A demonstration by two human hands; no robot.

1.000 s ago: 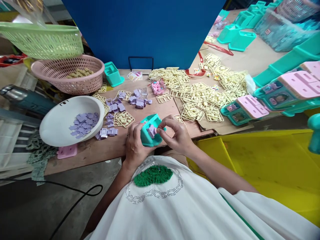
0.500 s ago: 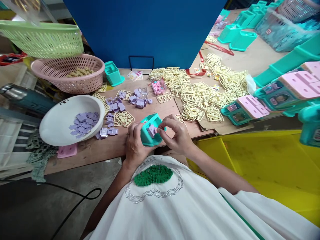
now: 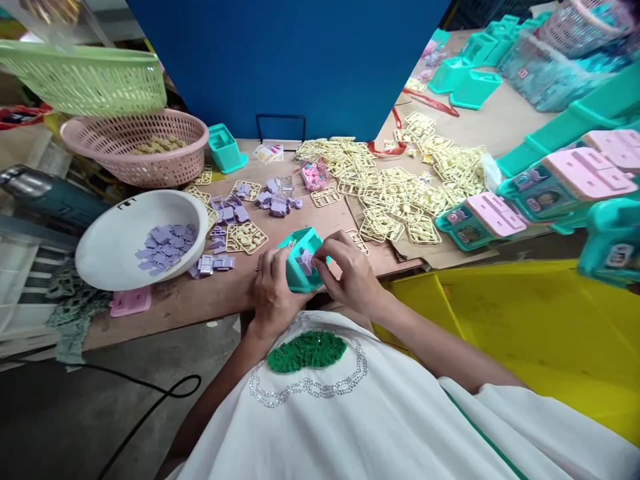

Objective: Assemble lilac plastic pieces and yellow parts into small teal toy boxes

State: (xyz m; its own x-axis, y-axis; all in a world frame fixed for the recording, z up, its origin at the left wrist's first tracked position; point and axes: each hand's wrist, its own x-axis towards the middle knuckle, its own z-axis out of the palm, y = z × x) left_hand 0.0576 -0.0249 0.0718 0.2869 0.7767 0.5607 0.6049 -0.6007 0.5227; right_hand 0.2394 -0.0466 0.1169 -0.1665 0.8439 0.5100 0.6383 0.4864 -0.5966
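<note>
A teal plastic box (image 3: 303, 281) is gripped along its left side by my left hand (image 3: 277, 283), close to the table's front edge. Its opening faces me. My right hand (image 3: 350, 275) pinches a small lilac plastic part (image 3: 306, 259) at the mouth of the box; the fingertips hide some of it. Beyond the box lie several lilac pieces (image 3: 281, 200) and a cream sprue frame (image 3: 246, 237). A white bowl (image 3: 107, 233) to the left holds flat lilac pieces (image 3: 167, 247).
Cream sprues (image 3: 390, 190) lie heaped in the middle and right. A pink basket (image 3: 150, 170) and a green basket (image 3: 100, 80) stand back left. Teal and pink assembled boxes (image 3: 495, 215) line the right edge, above a yellow bin (image 3: 490, 333). A blue panel (image 3: 290, 67) blocks the back.
The lilac part, pinched in my right hand, sits slightly deeper in the box's opening. The view has shifted slightly; my left hand keeps its hold.
</note>
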